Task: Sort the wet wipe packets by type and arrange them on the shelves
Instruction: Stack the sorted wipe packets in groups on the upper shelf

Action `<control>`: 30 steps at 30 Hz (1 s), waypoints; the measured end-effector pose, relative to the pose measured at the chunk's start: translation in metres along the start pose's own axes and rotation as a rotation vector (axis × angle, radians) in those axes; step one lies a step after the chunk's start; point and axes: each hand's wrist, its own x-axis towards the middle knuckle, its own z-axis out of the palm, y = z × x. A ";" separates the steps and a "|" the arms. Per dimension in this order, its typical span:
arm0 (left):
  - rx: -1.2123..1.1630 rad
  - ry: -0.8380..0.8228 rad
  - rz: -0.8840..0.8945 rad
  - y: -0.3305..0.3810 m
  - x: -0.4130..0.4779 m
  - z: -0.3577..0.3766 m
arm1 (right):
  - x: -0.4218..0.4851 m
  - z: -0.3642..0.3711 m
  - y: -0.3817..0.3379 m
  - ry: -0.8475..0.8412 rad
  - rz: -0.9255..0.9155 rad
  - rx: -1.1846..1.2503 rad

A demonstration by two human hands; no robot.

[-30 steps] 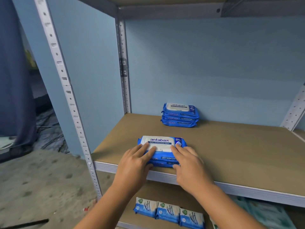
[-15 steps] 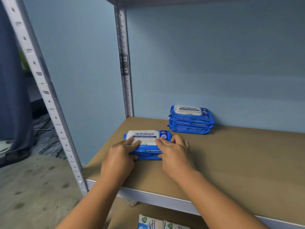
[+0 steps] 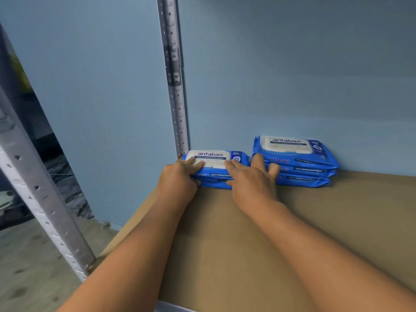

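Observation:
A low stack of blue antabax wet wipe packets (image 3: 213, 157) lies on the brown shelf board (image 3: 315, 233), in the back left corner against the blue wall. My left hand (image 3: 177, 183) grips its left end, fingers on top and thumb at the front. My right hand (image 3: 252, 183) presses on its right end with straight, spread fingers; the outer fingers touch a second stack of three matching blue packets (image 3: 299, 158) that stands right beside it against the wall.
A perforated grey metal upright (image 3: 175, 86) runs up the back corner just behind the low stack. Another upright (image 3: 33, 183) stands at the shelf's front left. Concrete floor (image 3: 27, 266) shows beyond the left edge.
Both hands have slid the low stack from the shelf's front edge back into the left rear corner, next to the stack of three. The camera has moved in closer.

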 end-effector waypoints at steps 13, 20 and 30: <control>-0.159 -0.046 0.129 -0.014 0.043 0.019 | 0.021 0.014 0.008 -0.014 0.112 -0.057; -0.108 0.018 0.033 -0.021 0.052 0.019 | 0.023 0.021 0.004 -0.009 0.133 -0.142; 0.023 -0.030 0.124 -0.016 0.041 0.020 | 0.018 0.018 0.006 -0.015 0.108 -0.028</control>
